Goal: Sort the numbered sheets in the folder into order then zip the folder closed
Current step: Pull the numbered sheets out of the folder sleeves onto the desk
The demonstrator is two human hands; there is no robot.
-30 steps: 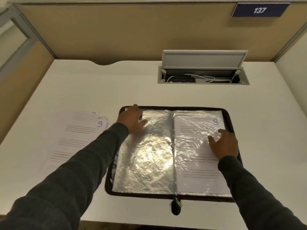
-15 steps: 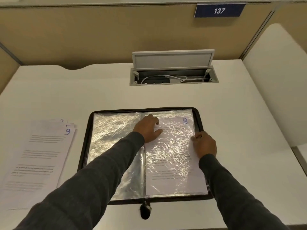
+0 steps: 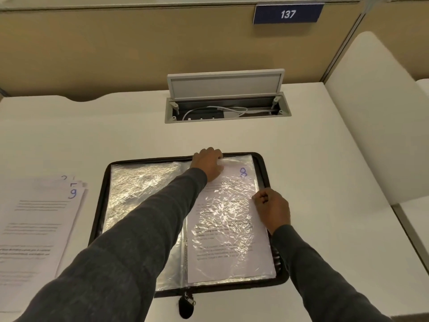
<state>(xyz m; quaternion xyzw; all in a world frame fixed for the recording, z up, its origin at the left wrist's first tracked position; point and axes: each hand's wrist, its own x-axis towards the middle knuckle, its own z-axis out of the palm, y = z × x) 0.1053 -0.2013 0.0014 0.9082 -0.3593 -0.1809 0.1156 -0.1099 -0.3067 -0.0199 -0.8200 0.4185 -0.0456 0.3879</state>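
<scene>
Upper right of the frame: a dark blue rectangular plaque reading "137" on the tan partition; at centre, a black zip-edged folder lying open on the white desk, its crinkled clear plastic sleeves glinting, the right-hand one holding a white printed sheet marked "8" in blue ink. At left, a loose fanned stack of white printed sheets, topmost numbered what reads as "9" (possibly a 6). Left hand pinching the sleeve's top edge, right hand curled closed on its right edge.

Loose stack of white printed sheets cut off by the left edge, its body text too blurred to read, left hand covering the top-left corner of the plastic-sleeved sheet marked 8, dark grey sleeve hiding the open black zip folder's centre spine.
</scene>
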